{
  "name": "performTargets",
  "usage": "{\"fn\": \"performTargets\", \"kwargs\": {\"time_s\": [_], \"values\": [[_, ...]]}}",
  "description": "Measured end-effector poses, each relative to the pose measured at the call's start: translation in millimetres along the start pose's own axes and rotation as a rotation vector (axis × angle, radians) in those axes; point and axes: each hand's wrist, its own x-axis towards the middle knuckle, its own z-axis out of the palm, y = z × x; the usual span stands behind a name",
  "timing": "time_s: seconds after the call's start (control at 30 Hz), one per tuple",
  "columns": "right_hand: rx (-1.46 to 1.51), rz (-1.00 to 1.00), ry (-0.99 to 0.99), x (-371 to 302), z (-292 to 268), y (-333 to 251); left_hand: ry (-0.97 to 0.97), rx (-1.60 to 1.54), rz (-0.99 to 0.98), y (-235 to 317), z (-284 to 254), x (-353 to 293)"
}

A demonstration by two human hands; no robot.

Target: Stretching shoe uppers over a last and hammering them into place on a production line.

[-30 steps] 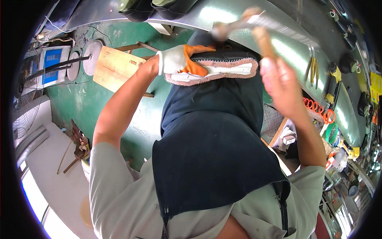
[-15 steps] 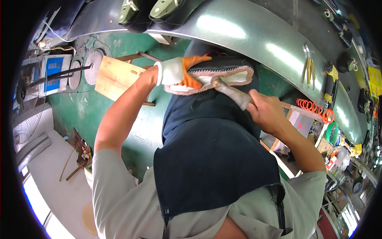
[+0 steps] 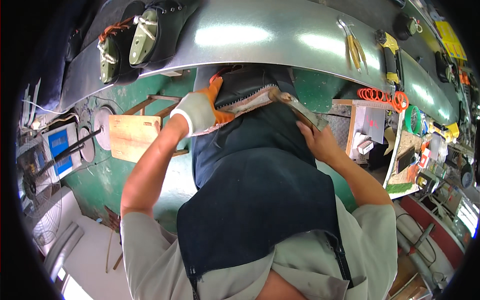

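A black leather shoe (image 3: 241, 91) lies across my lap on the dark apron (image 3: 250, 200), its underside showing pale with a line of stitches along the edge. Around its left end my left hand (image 3: 202, 110) is closed, in a white glove with orange fingers and palm. My right hand (image 3: 318, 143) grips the handle of a hammer (image 3: 295, 106). The worn hammer head is at the right end of the stitched underside; whether it touches cannot be made out.
Across the front runs a shiny metal bench (image 3: 230, 35) with black shoes on green lasts (image 3: 144, 42) at its left. Yellow-handled pliers (image 3: 354, 47) lie farther right. A wooden stool (image 3: 132, 136) stands at my left; a cluttered shelf (image 3: 400, 160) with a red coiled hose (image 3: 382, 97) is at my right.
The shoe has tilted, so less of its underside shows and its right end sits higher. The hammer still meets it, nearer that right end. The whole view has shifted.
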Motion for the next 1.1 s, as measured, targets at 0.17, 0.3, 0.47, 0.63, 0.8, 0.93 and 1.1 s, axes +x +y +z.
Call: {"fn": "performTargets", "kwargs": {"time_s": [0.17,0.3,0.47,0.63,0.8,0.93,1.1], "values": [[0.32,0.038,0.289,8.1,-35.9,-39.9,0.05,0.026,-0.045,10.5,1.9,-11.1],[0.231,0.079,-0.13,-8.2,0.7,0.9,0.116,0.048,0.026,3.3,12.5,-23.7],[0.188,0.11,0.205,-19.4,-22.1,9.4,0.189,-0.176,0.167,-24.1,15.7,-45.4],[-0.368,0.156,0.459,93.3,-83.9,37.5,0.337,-0.329,0.251,-17.9,20.8,-87.7],[-0.75,0.221,0.421,131.3,-102.5,33.2,0.534,-0.616,0.572,7.1,4.2,-87.2],[0.719,0.368,-0.054,141.3,-98.8,-66.6,0.882,-0.162,0.644,34.2,-29.7,-66.0],[2.1,0.593,-0.398,156.9,12.9,-113.0,0.149,-0.805,0.592,-4.0,-32.5,-39.0]]}}
